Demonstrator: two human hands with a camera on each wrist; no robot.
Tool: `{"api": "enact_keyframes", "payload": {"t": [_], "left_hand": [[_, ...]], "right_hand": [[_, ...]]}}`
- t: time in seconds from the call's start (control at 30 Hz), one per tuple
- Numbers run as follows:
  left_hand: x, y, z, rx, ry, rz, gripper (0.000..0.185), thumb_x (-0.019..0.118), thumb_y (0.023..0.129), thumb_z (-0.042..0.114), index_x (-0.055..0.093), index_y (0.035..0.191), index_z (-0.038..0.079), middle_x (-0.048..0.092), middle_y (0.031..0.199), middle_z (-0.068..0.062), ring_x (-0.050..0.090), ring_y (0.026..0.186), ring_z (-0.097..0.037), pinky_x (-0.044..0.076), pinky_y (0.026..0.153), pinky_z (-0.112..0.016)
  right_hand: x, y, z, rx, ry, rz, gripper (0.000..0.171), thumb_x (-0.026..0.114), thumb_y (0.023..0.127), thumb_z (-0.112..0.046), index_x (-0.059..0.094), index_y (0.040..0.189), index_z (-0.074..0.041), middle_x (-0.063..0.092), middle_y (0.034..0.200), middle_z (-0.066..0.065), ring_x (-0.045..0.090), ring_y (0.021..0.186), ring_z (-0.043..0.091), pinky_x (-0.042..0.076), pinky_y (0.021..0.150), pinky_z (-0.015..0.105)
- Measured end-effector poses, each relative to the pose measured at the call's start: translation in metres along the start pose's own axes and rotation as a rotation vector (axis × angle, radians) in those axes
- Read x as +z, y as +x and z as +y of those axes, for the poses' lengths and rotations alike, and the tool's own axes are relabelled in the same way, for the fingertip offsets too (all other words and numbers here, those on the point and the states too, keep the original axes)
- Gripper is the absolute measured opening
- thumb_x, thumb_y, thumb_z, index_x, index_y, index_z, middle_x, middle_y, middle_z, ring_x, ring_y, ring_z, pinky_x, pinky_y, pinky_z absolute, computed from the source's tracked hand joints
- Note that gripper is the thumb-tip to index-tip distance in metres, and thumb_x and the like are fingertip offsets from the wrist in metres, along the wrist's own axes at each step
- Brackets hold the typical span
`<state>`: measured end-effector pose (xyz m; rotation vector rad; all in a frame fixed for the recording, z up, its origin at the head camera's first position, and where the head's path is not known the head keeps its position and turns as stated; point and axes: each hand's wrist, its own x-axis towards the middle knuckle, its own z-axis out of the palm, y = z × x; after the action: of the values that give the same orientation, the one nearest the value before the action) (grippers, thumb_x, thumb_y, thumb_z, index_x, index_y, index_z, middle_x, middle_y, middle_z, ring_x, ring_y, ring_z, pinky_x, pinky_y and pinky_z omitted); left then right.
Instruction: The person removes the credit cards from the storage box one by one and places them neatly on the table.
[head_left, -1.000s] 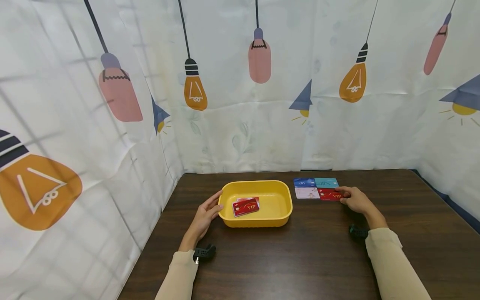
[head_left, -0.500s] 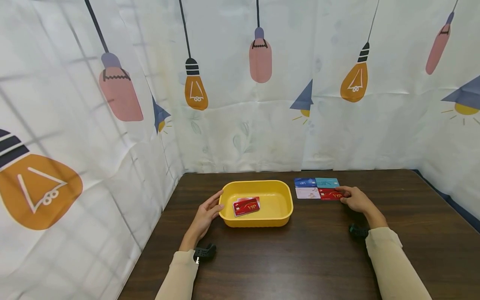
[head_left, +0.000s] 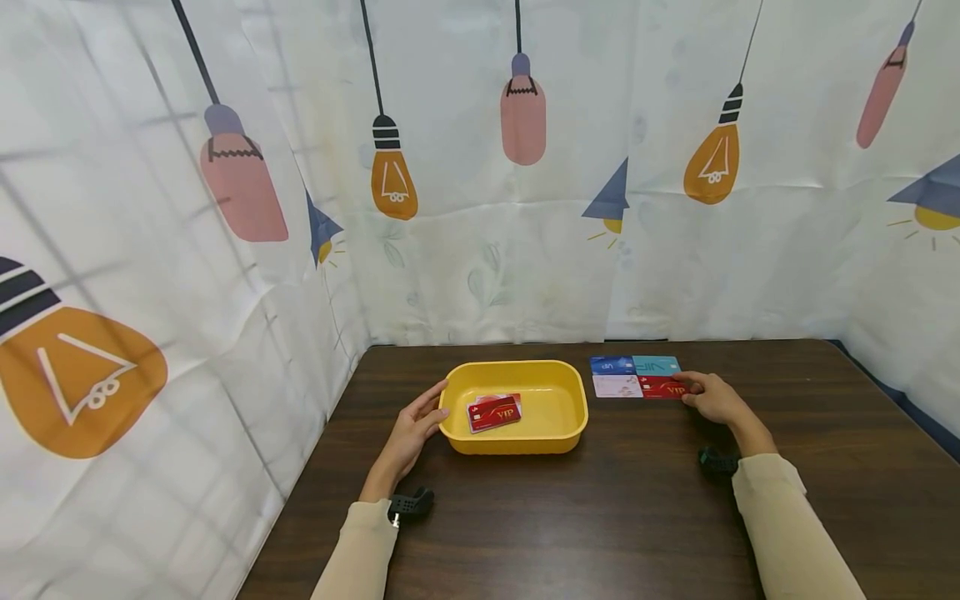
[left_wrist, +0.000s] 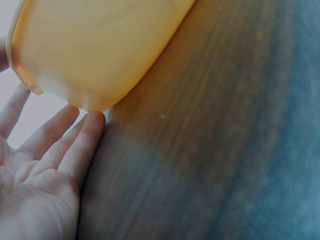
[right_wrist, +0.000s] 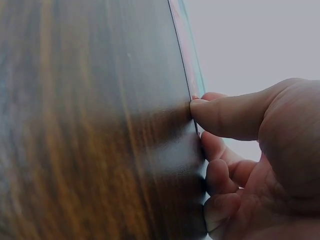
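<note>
My left hand [head_left: 408,432] rests against the left end of a yellow plastic basket [head_left: 512,447]. In the left wrist view its fingers [left_wrist: 84,142] reach fairly straight to the basket's outer wall [left_wrist: 115,50]. Inside the basket lies a small stack of cards, a red VIP card [head_left: 493,413] on top. To its right, my right hand [head_left: 714,398] holds the right end of another red VIP card [head_left: 660,387] between thumb and index finger, flat on the table. This card adjoins a pale pink card [head_left: 617,386], a blue card [head_left: 612,365] and a teal card [head_left: 656,365].
The dark wood table [head_left: 570,525] spreads in front of the basket and cards. A white curtain [head_left: 465,275] printed with lamps hangs behind the table's far edge and along its left side. Black straps [head_left: 411,503] sit on both wrists.
Both hands stay at the basket and the red card. The whole head view shifts very slightly to the right; no card visibly moves on the table.
</note>
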<state>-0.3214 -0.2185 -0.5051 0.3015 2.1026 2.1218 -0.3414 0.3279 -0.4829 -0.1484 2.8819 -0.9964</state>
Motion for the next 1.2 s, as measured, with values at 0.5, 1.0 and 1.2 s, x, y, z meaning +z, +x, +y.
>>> {"api": "enact_keyframes", "payload": {"t": [0.5,1.0,1.2], "left_hand": [[0.000,0.001,0.000,0.025,-0.002,-0.011,0.055,0.059,0.104,0.015,0.043,0.157,0.018,0.042,0.162,-0.014,0.042,0.148,-0.034,0.053,0.104,-0.028],[0.000,0.000,0.001,0.008,-0.003,-0.005,0.055,0.059,0.104,0.015,0.044,0.156,0.020,0.043,0.160,-0.014,0.044,0.147,-0.034,0.053,0.106,-0.031],[-0.001,0.000,0.001,0.003,0.007,-0.006,0.055,0.059,0.104,0.016,0.044,0.156,0.019,0.043,0.161,-0.014,0.043,0.147,-0.034,0.051,0.110,-0.037]], "right_hand": [[0.000,0.000,-0.001,0.020,0.000,0.000,0.048,0.056,0.101,-0.005,0.046,0.147,0.008,0.051,0.094,0.020,0.042,0.071,0.024,0.035,0.064,0.034],[-0.004,-0.009,-0.003,0.069,0.144,0.071,0.047,0.051,0.108,-0.019,0.045,0.149,0.002,0.058,0.124,0.032,0.057,0.104,0.038,0.048,0.079,0.043],[-0.008,-0.008,-0.019,-0.010,0.157,0.199,0.042,0.049,0.108,-0.022,0.052,0.145,-0.001,0.061,0.117,0.025,0.057,0.094,0.032,0.046,0.070,0.035]]}}
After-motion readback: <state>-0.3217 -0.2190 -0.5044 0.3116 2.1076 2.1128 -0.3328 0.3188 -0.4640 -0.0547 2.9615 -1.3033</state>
